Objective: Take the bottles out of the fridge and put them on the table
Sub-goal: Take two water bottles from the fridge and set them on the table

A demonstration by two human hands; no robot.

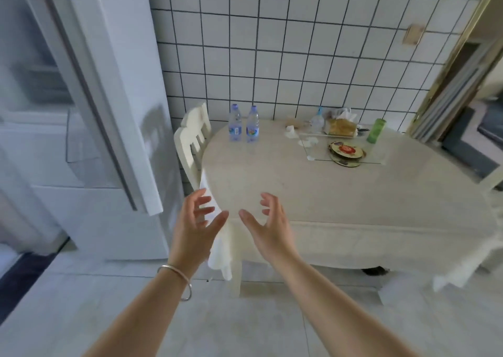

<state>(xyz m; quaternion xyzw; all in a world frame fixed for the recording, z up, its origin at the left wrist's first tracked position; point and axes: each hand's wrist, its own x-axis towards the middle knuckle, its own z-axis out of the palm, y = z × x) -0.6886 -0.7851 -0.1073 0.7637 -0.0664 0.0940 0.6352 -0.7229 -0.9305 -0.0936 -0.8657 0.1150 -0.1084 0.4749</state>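
Two clear water bottles with blue caps stand upright side by side at the far left of the table: one bottle on the left, the other bottle just right of it. My left hand and my right hand hover in front of the table's near edge, palms facing each other, fingers loosely spread, holding nothing. The white fridge stands at the left with its door swung open toward the table.
A cream chair sits between fridge and table. At the table's back right lie a tissue box, a green cylinder, a small bottle, a decorated plate under a glass pane. A doorway opens at right.
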